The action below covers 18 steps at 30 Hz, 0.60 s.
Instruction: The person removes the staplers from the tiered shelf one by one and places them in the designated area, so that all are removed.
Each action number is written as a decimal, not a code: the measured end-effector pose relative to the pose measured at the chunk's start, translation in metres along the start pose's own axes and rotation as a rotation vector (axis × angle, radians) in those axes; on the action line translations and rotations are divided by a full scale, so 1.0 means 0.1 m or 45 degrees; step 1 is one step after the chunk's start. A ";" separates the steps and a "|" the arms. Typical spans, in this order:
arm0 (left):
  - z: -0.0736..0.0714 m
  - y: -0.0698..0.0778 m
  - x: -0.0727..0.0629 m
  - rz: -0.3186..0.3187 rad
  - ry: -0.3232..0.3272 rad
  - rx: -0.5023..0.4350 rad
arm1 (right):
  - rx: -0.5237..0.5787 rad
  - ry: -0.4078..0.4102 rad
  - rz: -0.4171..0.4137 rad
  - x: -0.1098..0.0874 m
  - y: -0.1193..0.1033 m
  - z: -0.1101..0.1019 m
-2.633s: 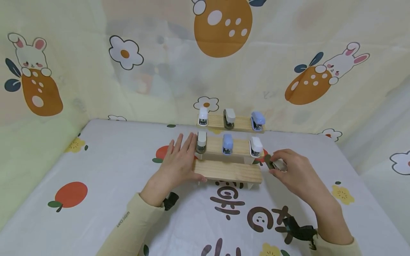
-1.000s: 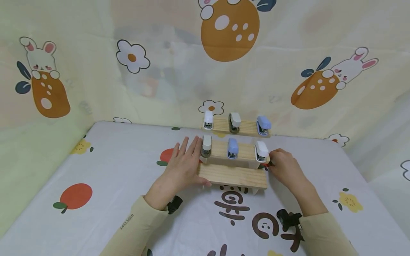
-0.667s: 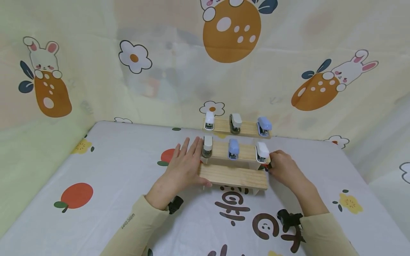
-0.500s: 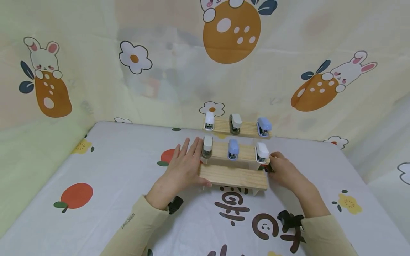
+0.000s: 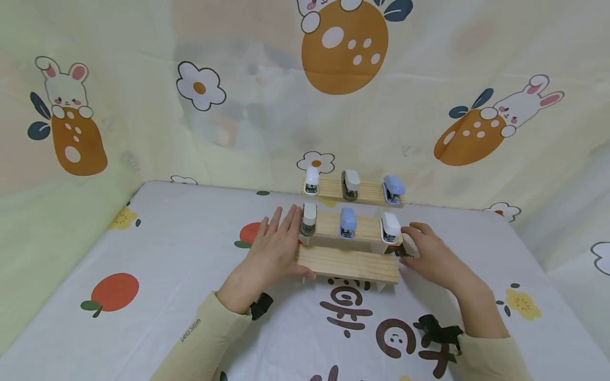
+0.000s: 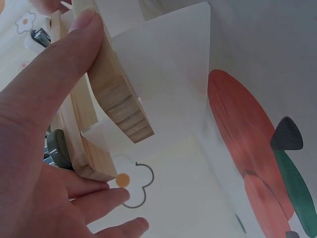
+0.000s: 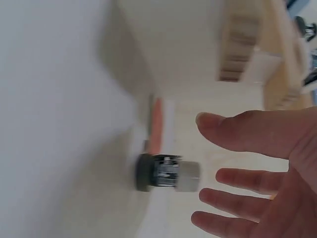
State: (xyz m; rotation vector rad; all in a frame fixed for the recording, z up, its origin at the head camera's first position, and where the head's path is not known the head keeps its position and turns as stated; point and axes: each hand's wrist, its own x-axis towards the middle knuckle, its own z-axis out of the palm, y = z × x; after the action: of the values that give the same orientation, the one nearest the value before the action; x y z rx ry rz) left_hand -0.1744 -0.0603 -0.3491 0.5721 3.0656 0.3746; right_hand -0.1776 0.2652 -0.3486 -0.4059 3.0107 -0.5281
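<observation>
My left hand (image 5: 274,246) lies against the left end of a stepped wooden rack (image 5: 348,263), its fingers straight. In the left wrist view its thumb (image 6: 79,42) touches the end of the lowest board (image 6: 121,106). Right of the rack, my right hand (image 5: 436,259) has its fingers spread apart. Beside it a stapler (image 7: 171,173) with a dark base and light grey top stands on the table, apart from the fingers; in the head view the hand partly hides it. On the middle board are a grey stapler (image 5: 308,219), a blue stapler (image 5: 348,222) and a white stapler (image 5: 391,227).
The back board carries a white stapler (image 5: 312,180), a grey stapler with a dark base (image 5: 350,184) and a blue stapler (image 5: 393,189). A printed cloth (image 5: 190,238) covers the table. Behind the rack hangs a patterned curtain (image 5: 257,132).
My right hand carried the stapler left to the rack's right side, then let go of it; its fingers have spread and drawn back slightly. My left hand stays on the rack.
</observation>
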 end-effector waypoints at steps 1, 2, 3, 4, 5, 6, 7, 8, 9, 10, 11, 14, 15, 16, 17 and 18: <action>0.00 0.00 0.00 -0.001 0.001 -0.004 | 0.004 0.016 -0.005 -0.02 -0.02 -0.02; -0.01 0.00 0.00 -0.001 0.002 -0.005 | 0.011 0.035 -0.013 -0.04 -0.03 -0.05; -0.01 0.00 0.00 -0.003 0.001 -0.003 | 0.018 0.053 -0.018 -0.05 -0.05 -0.07; -0.01 0.00 0.00 -0.004 -0.004 -0.003 | 0.027 0.076 -0.027 -0.07 -0.06 -0.09; -0.01 0.00 0.00 -0.007 -0.008 -0.001 | 0.029 0.098 -0.033 -0.09 -0.07 -0.11; -0.01 0.00 0.00 -0.007 -0.009 0.006 | 0.033 0.123 -0.044 -0.11 -0.08 -0.13; 0.00 0.00 0.01 -0.010 -0.013 0.012 | 0.037 0.147 -0.058 -0.13 -0.10 -0.15; 0.00 0.00 0.01 -0.011 -0.013 0.019 | 0.043 0.167 -0.067 -0.14 -0.12 -0.17; 0.00 0.00 0.01 -0.013 -0.013 0.027 | 0.049 0.188 -0.076 -0.16 -0.13 -0.18; 0.00 0.00 0.00 -0.011 -0.012 0.029 | 0.052 0.215 -0.087 -0.17 -0.15 -0.20; 0.00 0.00 0.00 -0.007 -0.009 0.030 | 0.055 0.241 -0.095 -0.18 -0.17 -0.22; -0.01 0.00 0.00 0.001 -0.011 0.033 | 0.070 0.325 -0.128 -0.23 -0.23 -0.25; -0.01 0.00 0.00 0.001 -0.016 0.032 | 0.074 0.354 -0.139 -0.24 -0.25 -0.26; -0.01 0.00 -0.01 0.002 -0.021 0.031 | 0.075 0.381 -0.146 -0.25 -0.27 -0.26; -0.01 0.00 -0.01 0.003 -0.023 0.033 | 0.078 0.407 -0.154 -0.27 -0.30 -0.27; -0.01 0.01 -0.01 0.004 -0.028 0.037 | 0.081 0.430 -0.162 -0.27 -0.32 -0.27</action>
State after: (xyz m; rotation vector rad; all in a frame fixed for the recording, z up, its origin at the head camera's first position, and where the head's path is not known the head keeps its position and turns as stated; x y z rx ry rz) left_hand -0.1737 -0.0604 -0.3479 0.5775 3.0543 0.3218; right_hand -0.1461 0.2526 -0.3120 -0.5582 3.2916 -0.7721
